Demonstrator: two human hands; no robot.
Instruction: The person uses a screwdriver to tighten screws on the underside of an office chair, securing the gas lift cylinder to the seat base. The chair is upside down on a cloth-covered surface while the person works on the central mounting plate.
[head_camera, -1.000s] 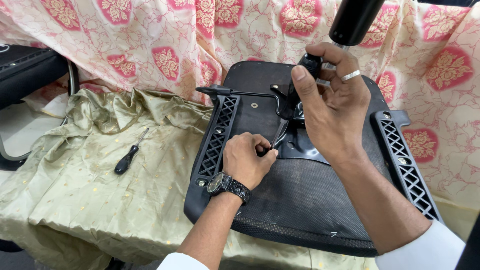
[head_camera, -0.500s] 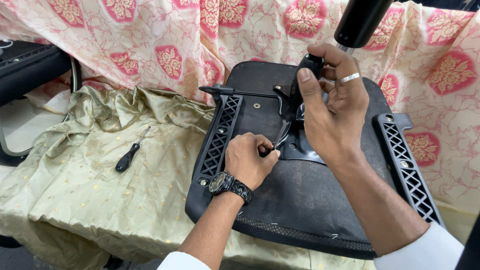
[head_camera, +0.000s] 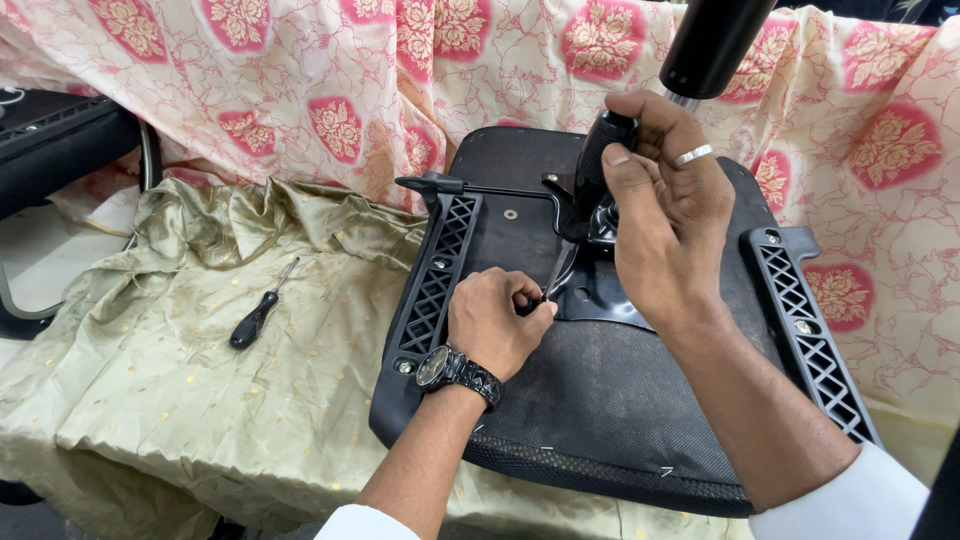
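Item 1: upturned black chair seat (head_camera: 600, 400) on green cloth (head_camera: 200, 380). Left hand (head_camera: 495, 322) closed around a tool (head_camera: 556, 270) at the metal plate (head_camera: 600, 295); right hand (head_camera: 665, 215) grips the black lever housing (head_camera: 597, 160). Best practice: steady housing, tool square. Spare screwdriver (head_camera: 256, 320) lies apart.

Right hand (head_camera: 668, 215): shifted slightly up and right in the frame, thumb now lower on the black mechanism (head_camera: 598, 165) at upper centre. Left hand (head_camera: 497, 320): edged a little right, fist closed on the thin tool (head_camera: 556, 272). View: drifted marginally leftward.
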